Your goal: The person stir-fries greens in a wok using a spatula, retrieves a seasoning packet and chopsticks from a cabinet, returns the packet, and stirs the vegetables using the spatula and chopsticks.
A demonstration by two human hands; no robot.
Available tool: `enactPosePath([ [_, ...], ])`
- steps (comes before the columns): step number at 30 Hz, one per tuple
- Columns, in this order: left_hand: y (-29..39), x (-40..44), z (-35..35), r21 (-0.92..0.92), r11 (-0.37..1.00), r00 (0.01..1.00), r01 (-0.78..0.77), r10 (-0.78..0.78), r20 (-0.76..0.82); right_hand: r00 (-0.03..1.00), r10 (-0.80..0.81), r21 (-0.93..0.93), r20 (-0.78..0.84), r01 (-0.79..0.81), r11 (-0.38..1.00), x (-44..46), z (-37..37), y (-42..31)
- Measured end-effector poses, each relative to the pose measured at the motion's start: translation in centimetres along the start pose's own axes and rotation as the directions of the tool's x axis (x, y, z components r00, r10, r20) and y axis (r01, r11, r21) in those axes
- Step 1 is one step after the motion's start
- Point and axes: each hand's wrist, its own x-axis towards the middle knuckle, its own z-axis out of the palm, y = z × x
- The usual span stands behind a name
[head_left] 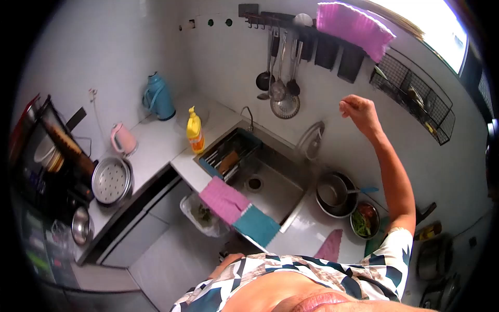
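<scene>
Wire basket — likely hung high to spare the bench below the fingers — sits just right of the right hand, whose fingers curl pressed together, while the left hand shows too little to tell its fingers' state.

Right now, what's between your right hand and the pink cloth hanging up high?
In the head view, a black hanging holder shows between the right hand and the pink cloth; how their depths compare is unclear.
</scene>
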Motion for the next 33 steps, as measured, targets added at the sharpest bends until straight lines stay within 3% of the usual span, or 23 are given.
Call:
enactPosePath([
  [4, 1.0, 6.2, -6.0, -0.122, 0.990, 0.996, -0.064, 0.071, 0.049, 0.961, -0.250, -0.163, -0.117, 0.230, 0.959, 10.6, 3.5, -2.7],
  [7, 1.6, 10.0, -10.1, -0.209, 0.975, 0.992, -0.073, 0.092, 0.082, 0.934, -0.341, -0.324, -0.104, 0.293, 0.900, 20.2, 6.7, -5.1],
  [10, 1.5, 13.5, -13.6, -0.274, 0.959, 0.987, -0.074, 0.110, 0.117, 0.956, -0.277, -0.367, -0.094, 0.225, 0.903, 29.0, 10.9, -5.9],
  [11, 1.3, 14.4, -14.2, -0.288, 0.955, 0.984, -0.075, 0.117, 0.131, 0.937, -0.330, -0.402, -0.115, 0.259, 0.878, 31.6, 12.5, -5.7],
  [13, 0.9, 16.3, -15.7, -0.328, 0.942, 0.978, -0.073, 0.131, 0.160, 0.921, -0.378, -0.580, -0.088, 0.262, 0.771, 36.0, 15.1, -5.6],
  [15, 0.5, 17.8, -16.8, -0.356, 0.932, 0.974, -0.072, 0.143, 0.176, 0.946, -0.315, -0.721, -0.076, 0.166, 0.673, 39.5, 17.3, -6.1],
  [18, -0.1, 18.9, -17.6, -0.408, 0.911, 0.964, -0.062, 0.160, 0.210, 0.942, -0.297, -0.808, -0.159, 0.049, 0.587, 43.5, 20.3, -5.5],
  [22, -1.0, 19.7, -17.8, -0.466, 0.883, 0.956, -0.052, 0.179, 0.231, 0.976, -0.117, -0.834, -0.184, -0.092, 0.544, 46.1, 22.2, -5.2],
  [26, -2.0, 19.6, -17.8, -0.499, 0.864, 0.958, -0.058, 0.188, 0.215, 0.984, -0.005, -0.798, -0.177, -0.140, 0.586, 47.8, 22.3, -4.8],
  [29, -2.5, 19.9, -18.2, -0.503, 0.860, 0.967, -0.083, 0.193, 0.169, 0.982, -0.076, -0.746, -0.174, -0.081, 0.661, 47.7, 21.4, -4.5],
  [33, -0.4, 19.1, -21.7, -0.432, 0.889, 0.984, -0.149, 0.178, 0.027, 0.958, -0.186, -0.752, -0.217, -0.043, 0.658, 47.9, 20.5, -4.0],
])
